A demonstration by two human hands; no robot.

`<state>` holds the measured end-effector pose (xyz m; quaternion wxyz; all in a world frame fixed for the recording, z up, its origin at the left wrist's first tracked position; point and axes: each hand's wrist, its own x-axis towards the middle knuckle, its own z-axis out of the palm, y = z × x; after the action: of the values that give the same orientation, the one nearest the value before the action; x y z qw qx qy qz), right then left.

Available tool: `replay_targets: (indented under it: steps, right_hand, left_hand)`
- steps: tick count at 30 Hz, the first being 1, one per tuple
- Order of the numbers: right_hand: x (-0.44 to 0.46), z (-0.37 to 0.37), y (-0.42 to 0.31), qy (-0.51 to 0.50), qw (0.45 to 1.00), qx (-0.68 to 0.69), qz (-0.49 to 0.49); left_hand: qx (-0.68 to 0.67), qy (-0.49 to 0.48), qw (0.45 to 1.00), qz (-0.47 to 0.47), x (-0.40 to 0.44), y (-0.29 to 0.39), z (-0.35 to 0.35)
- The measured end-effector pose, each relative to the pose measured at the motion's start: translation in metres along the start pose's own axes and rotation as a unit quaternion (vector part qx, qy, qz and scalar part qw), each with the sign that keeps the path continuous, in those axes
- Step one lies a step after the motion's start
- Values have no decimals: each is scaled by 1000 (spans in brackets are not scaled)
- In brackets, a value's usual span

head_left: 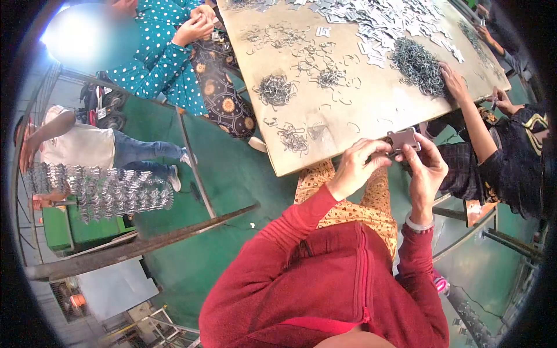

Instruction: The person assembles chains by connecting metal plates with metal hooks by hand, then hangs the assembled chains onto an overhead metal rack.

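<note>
My right hand holds a small flat metal plate by its edge, just off the table's near edge. The fingers of my left hand are pinched together at the plate's left side; a small part, perhaps a wire clip, shows at the fingertips but is hard to make out. Loose bent wire clips lie on the pale table to the left of my hands. Farther back sit a dense heap of clips and a wide pile of metal plates.
At the table's left, a co-worker in a dotted top has both hands raised. A co-worker's arm reaches onto the table from the right. Another person stands at the far left by a rack of metal parts. A rusty bar crosses below.
</note>
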<state>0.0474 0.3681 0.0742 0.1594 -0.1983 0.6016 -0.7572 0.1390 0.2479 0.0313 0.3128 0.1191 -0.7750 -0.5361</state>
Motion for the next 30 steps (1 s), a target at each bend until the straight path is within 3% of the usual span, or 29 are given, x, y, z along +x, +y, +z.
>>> replay_targets:
  steps: [2,4,6,7,10,13,17,20,21,24,28,30]
  right_hand:
    - [3,2,1,2,1000,23,18]
    - [9,-1,6,0,999,26,23]
    - [12,-5,10,4,999,21,32]
    - [13,-7,11,8,999,17,38]
    - [15,-10,8,8,999,8,46]
    - [12,-17,6,5,999,15,39]
    - [6,-27,3,16,999,15,41]
    - [0,-33,4,13,999,22,32]
    - [-3,-34,3,13,999,26,31]
    - [-9,-34,-2,19,999,28,22]
    - [-17,-37,-6,32,999,11,14]
    - [-20,-36,-7,32,999,9,5]
  left_hand:
    - [-22,76,997,-13,9,-2,-7]
    - [6,93,994,-61,41,-6,-44]
    - [243,33,961,-125,80,-47,-90]
    - [317,46,939,-124,100,-68,-107]
    - [434,64,891,-119,146,-128,-134]
    - [454,56,886,-80,169,-131,-133]
    - [354,21,926,-129,193,-113,-134]
    - [420,-80,904,-26,199,-143,-134]
    - [463,-99,880,-43,195,-144,-131]
    - [528,-66,839,113,177,-152,-130]
    - [530,3,833,160,167,-150,-130]
    - [425,36,904,38,168,-143,-127]
